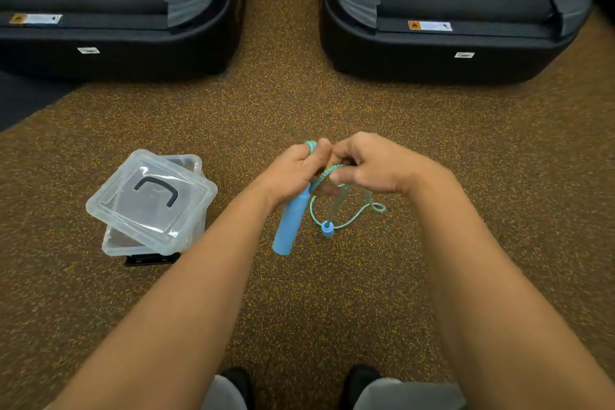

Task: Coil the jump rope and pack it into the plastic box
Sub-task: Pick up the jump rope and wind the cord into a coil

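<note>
Gripping one blue handle [290, 223], the left hand [293, 173] is closed around its upper end, so the handle's long axis runs steeply down and slightly left, its free end pointing toward the person. The right hand [369, 165], just right of that handle's top and touching the left hand, has its fingers curled and pinched on the blue-green rope [327, 173], which crosses between the two hands and shows again above the left thumb. Below the right hand, loose rope hangs in loops down to the speckled floor [332, 103], curling off to the handle's right. The second handle [327, 229] stands nearly on end on the floor, just right of the held handle's lower part, its open top facing up. Well left of the held handle sits the clear box [116, 243], with its lid [151, 200] laid crookedly over it, dark grip upward. Far beyond the handle lie two black treadmills [442, 43].
</note>
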